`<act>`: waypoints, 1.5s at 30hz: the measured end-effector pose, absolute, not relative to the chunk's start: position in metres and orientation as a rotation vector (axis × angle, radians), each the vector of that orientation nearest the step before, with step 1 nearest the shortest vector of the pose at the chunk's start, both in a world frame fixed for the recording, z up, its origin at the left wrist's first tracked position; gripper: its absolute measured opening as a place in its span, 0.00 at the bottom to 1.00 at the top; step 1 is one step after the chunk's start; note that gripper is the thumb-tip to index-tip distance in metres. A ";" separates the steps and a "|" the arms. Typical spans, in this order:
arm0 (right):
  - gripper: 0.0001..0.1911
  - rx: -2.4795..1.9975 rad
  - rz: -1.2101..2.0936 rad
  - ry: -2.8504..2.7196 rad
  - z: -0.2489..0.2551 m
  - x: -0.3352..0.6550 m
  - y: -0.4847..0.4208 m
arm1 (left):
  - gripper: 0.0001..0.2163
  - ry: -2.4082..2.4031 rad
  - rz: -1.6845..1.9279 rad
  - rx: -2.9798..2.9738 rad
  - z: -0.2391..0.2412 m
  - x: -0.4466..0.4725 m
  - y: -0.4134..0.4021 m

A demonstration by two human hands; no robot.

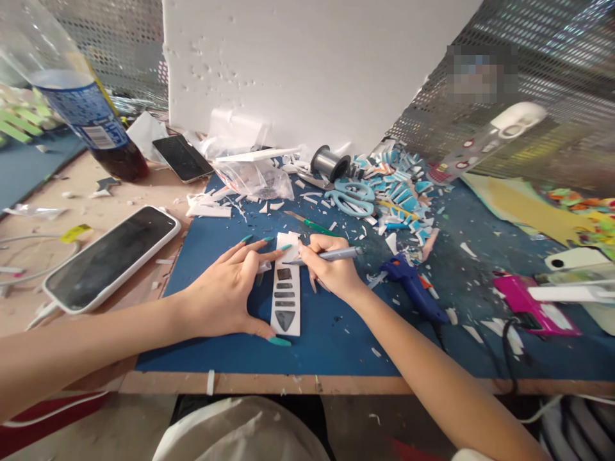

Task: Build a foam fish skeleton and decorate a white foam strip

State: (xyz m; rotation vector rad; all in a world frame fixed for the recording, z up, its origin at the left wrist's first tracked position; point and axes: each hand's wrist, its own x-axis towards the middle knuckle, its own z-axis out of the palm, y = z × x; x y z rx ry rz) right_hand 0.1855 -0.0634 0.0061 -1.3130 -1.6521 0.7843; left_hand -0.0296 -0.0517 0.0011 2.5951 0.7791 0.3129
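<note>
A narrow white foam strip [296,296] lies upright on the blue cutting mat [331,346], with dark shapes down it: a block, several bars and a triangle at the near end. My left hand [230,288] is spread beside it, fingertips resting on its upper part and thumb touching near its lower edge. A small pale piece sits by those fingers, partly hidden. In my right hand [331,262], closed in a writing grip, is a grey pen [339,254] whose tip meets the strip above the dark block.
Scissors [353,197], a green-handled craft knife [317,226] and blue-and-white scraps lie beyond my hands. To the right are a blue glue gun [416,291] and a pink device [538,307]. Phones [115,256] and a cola bottle [91,109] stand left. A white foam board [298,70] rises behind.
</note>
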 end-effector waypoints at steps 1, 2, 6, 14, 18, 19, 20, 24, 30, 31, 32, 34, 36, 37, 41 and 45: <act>0.23 -1.324 0.777 -1.649 0.006 0.186 -0.063 | 0.45 0.779 0.315 2.595 0.001 -0.030 -0.052; 0.23 -1.332 0.775 -1.643 0.005 0.186 -0.063 | 0.45 0.779 0.318 2.595 0.001 -0.030 -0.051; 0.23 -1.351 0.796 -1.614 0.005 0.187 -0.064 | 0.45 0.783 0.336 2.594 0.000 -0.030 -0.051; 0.23 -1.354 0.785 -1.593 0.007 0.186 -0.064 | 0.46 0.782 0.342 2.601 0.000 -0.030 -0.051; 0.22 -1.373 0.771 -1.592 0.007 0.187 -0.064 | 0.47 0.809 0.307 2.619 -0.001 -0.030 -0.051; 0.22 -1.376 0.766 -1.594 0.007 0.187 -0.063 | 0.47 0.811 0.294 2.624 -0.001 -0.029 -0.051; 0.22 -1.377 0.759 -1.597 0.006 0.187 -0.063 | 0.48 0.812 0.281 2.627 -0.001 -0.029 -0.051; 0.22 -1.376 0.759 -1.598 0.007 0.187 -0.063 | 0.49 0.819 0.261 2.626 0.000 -0.029 -0.050; 0.22 -1.378 0.757 -1.589 0.006 0.188 -0.063 | 0.50 0.804 0.256 2.620 0.002 -0.029 -0.050; 0.22 -1.380 0.752 -1.592 0.006 0.188 -0.063 | 0.50 0.799 0.256 2.619 0.002 -0.029 -0.050; 0.22 -1.381 0.751 -1.590 0.006 0.189 -0.063 | 0.50 0.797 0.259 2.615 0.002 -0.029 -0.050; 0.22 -1.384 0.771 -1.573 0.005 0.189 -0.063 | 0.51 0.800 0.269 2.606 0.002 -0.029 -0.050; 0.23 -1.376 0.810 -1.530 0.005 0.189 -0.064 | 0.52 0.807 0.264 2.601 0.002 -0.029 -0.050; 0.23 -1.369 0.835 -1.498 0.006 0.188 -0.064 | 0.52 0.809 0.254 2.602 0.002 -0.029 -0.050; 0.23 -1.334 0.883 -1.414 0.007 0.182 -0.062 | 0.54 0.819 0.214 2.604 0.003 -0.029 -0.050; 0.21 -1.295 0.880 -1.490 0.005 0.177 -0.057 | 0.56 0.834 0.173 2.622 0.005 -0.028 -0.049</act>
